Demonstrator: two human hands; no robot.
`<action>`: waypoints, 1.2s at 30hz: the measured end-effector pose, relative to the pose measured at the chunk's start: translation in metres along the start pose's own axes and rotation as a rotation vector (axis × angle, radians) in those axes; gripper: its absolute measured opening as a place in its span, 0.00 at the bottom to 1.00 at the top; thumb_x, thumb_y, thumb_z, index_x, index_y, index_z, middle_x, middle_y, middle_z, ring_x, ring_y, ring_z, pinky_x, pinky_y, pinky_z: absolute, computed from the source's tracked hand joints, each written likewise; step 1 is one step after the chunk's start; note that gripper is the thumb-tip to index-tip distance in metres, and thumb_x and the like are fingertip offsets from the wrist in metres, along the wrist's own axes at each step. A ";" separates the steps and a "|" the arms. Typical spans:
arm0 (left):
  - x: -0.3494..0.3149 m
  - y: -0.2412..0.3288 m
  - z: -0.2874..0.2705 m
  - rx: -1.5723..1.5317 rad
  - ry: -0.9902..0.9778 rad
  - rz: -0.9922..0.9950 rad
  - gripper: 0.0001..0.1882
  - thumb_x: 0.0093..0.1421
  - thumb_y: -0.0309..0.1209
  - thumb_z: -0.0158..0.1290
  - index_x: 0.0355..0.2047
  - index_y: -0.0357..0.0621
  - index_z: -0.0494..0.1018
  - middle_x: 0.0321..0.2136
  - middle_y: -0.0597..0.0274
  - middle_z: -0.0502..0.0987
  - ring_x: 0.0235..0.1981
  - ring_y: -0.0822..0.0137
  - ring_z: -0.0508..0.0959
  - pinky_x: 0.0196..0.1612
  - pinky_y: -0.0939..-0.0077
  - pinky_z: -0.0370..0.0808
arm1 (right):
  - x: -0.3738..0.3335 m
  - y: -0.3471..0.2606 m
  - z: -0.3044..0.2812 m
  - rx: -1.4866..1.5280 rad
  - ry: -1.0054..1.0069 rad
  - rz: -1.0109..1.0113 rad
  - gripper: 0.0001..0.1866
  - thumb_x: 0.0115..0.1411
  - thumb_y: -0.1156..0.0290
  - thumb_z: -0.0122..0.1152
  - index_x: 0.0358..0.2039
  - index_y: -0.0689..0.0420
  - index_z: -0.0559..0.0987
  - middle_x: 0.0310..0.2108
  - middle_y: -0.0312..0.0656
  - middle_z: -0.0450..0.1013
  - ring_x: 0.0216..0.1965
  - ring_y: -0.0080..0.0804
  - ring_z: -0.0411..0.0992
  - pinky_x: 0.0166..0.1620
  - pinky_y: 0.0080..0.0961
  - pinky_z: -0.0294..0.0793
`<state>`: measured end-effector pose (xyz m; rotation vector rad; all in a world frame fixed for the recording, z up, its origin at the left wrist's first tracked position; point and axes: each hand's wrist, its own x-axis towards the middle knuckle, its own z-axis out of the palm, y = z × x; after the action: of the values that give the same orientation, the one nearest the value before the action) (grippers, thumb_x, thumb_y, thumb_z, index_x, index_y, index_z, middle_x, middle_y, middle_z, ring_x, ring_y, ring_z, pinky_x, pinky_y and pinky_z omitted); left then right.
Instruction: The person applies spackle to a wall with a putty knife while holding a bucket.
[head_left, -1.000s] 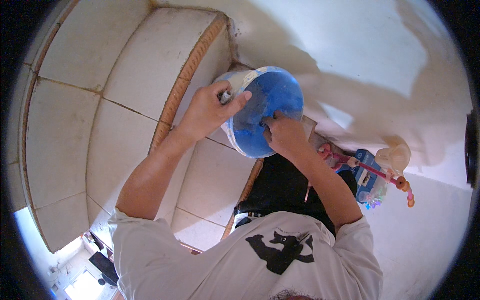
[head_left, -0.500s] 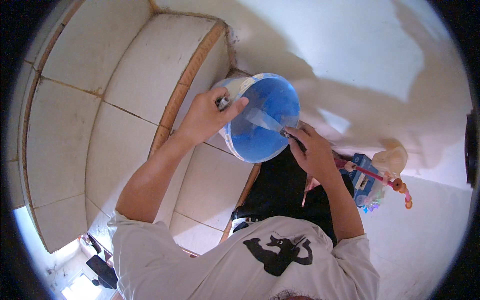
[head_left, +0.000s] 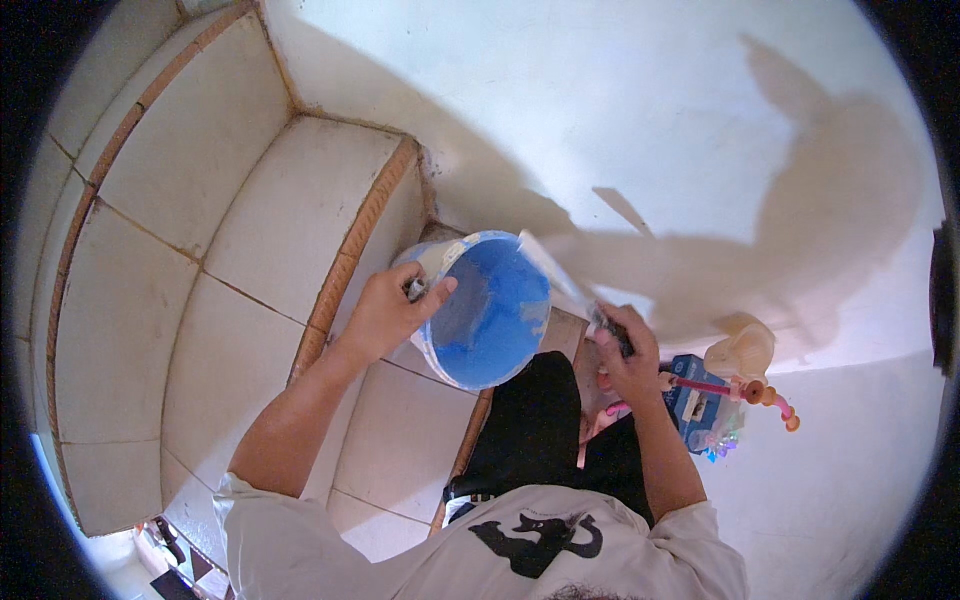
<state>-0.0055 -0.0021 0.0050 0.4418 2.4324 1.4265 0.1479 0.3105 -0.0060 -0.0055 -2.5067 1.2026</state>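
A bucket (head_left: 480,345) with a blue inside and a pale, smeared rim is tilted so its mouth faces me. At its left rim my left hand (head_left: 390,312) is closed, the thumb over the edge. A short grey-white piece pokes out of that fist; I cannot tell whether it belongs to the bucket. My right hand (head_left: 632,360) grips the dark handle of a putty knife (head_left: 560,275), just right of the bucket. The pale blade points up and left, its tip by the bucket's upper right rim. Greyish stuff clings inside the bucket.
Tiled steps (head_left: 265,230) with brown edges rise on the left. A white wall (head_left: 620,120), bearing my shadow, stands ahead and right. Close to my right forearm are a blue box (head_left: 695,400), a pink stick-like toy (head_left: 765,393) and a cream-coloured vessel (head_left: 740,350).
The putty knife has come out of the bucket, its blade swinging upward beside the rim. My right hand has shifted right and down in view. Bucket and left hand sit lower and further left.
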 end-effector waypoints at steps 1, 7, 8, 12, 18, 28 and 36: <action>0.000 0.000 0.001 0.009 0.000 0.004 0.24 0.62 0.46 0.63 0.29 0.32 0.76 0.17 0.55 0.74 0.20 0.73 0.72 0.25 0.69 0.71 | 0.013 -0.004 -0.004 0.002 0.033 0.004 0.16 0.62 0.71 0.64 0.50 0.60 0.78 0.43 0.49 0.78 0.44 0.42 0.76 0.50 0.32 0.73; 0.002 -0.012 0.005 -0.030 0.019 0.058 0.25 0.62 0.48 0.63 0.28 0.32 0.76 0.17 0.55 0.74 0.20 0.73 0.72 0.24 0.70 0.71 | 0.094 0.001 0.012 0.055 0.177 -0.146 0.16 0.70 0.71 0.55 0.55 0.63 0.77 0.37 0.40 0.77 0.34 0.22 0.71 0.38 0.21 0.72; 0.002 -0.005 0.004 -0.029 0.008 0.041 0.25 0.62 0.48 0.63 0.27 0.32 0.76 0.16 0.55 0.74 0.20 0.73 0.72 0.24 0.70 0.71 | 0.105 0.004 0.014 0.073 0.200 -0.187 0.16 0.71 0.70 0.54 0.55 0.63 0.77 0.34 0.37 0.77 0.32 0.18 0.70 0.35 0.19 0.71; 0.002 -0.014 0.003 0.093 0.018 0.078 0.25 0.61 0.47 0.63 0.26 0.33 0.75 0.16 0.56 0.73 0.20 0.74 0.72 0.23 0.70 0.71 | 0.134 -0.007 0.022 0.186 0.137 -0.033 0.17 0.72 0.67 0.54 0.55 0.62 0.77 0.34 0.35 0.77 0.29 0.16 0.68 0.32 0.16 0.69; -0.001 -0.008 0.002 0.027 0.007 0.086 0.25 0.62 0.47 0.63 0.27 0.33 0.75 0.16 0.56 0.74 0.20 0.73 0.73 0.24 0.69 0.72 | 0.157 -0.012 0.031 0.233 0.152 0.019 0.17 0.72 0.63 0.54 0.53 0.61 0.79 0.31 0.35 0.76 0.28 0.15 0.67 0.30 0.16 0.66; -0.004 -0.007 0.000 0.024 0.004 0.078 0.26 0.62 0.49 0.62 0.26 0.34 0.75 0.17 0.55 0.75 0.20 0.71 0.74 0.24 0.68 0.72 | 0.133 -0.001 0.007 0.281 0.203 0.085 0.17 0.73 0.62 0.53 0.49 0.63 0.79 0.27 0.31 0.72 0.22 0.12 0.60 0.23 0.12 0.58; 0.000 -0.012 0.003 0.006 -0.017 0.050 0.26 0.61 0.50 0.62 0.27 0.34 0.75 0.16 0.53 0.74 0.18 0.69 0.73 0.23 0.67 0.71 | 0.167 -0.025 0.021 0.142 0.135 -0.090 0.17 0.71 0.62 0.57 0.51 0.61 0.81 0.27 0.33 0.77 0.24 0.16 0.66 0.27 0.18 0.67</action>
<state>-0.0056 -0.0055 -0.0070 0.5172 2.4293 1.4297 -0.0116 0.3054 0.0540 0.0603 -2.2770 1.2958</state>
